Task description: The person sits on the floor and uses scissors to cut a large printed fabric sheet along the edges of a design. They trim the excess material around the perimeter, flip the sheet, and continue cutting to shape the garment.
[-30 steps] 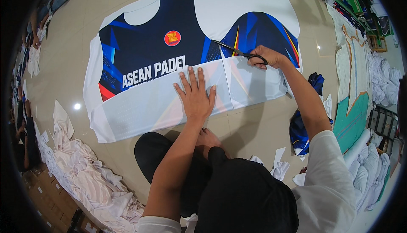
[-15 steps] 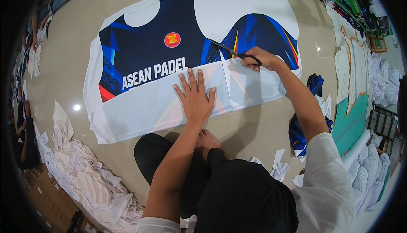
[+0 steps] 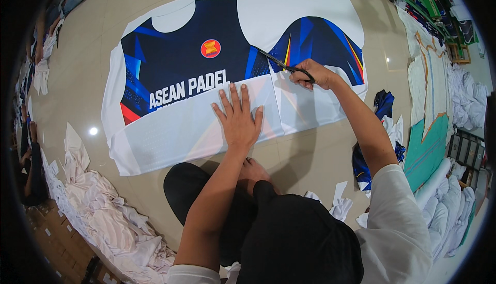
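Note:
A printed fabric sheet (image 3: 305, 5) lies on the floor, bearing a dark blue shirt front (image 3: 175, 51) with a round red emblem and a dark blue sleeve shape (image 3: 315, 41). Its near part is folded over, pale side up. My left hand (image 3: 239, 119) presses flat on this fold, fingers spread. In my right hand (image 3: 312, 75) are black-handled scissors (image 3: 281, 63), held by the loops. Their blades point up and left, into the fabric between shirt front and sleeve. A slit runs down through the fold below them. How far the blades are apart is hard to see.
Crumpled pale cloth (image 3: 111, 206) lies along the left. Blue and white scraps (image 3: 361, 162) sit near my right arm. Farther right are a green and cream cloth (image 3: 429, 139) and white bundles (image 3: 449, 211). Other people sit at the far left edge; cardboard boxes (image 3: 62, 237) stand lower left.
My right hand and the scissors have shifted slightly toward the upper left, and the scissor handles look closer together. My left hand stays flat in the same place.

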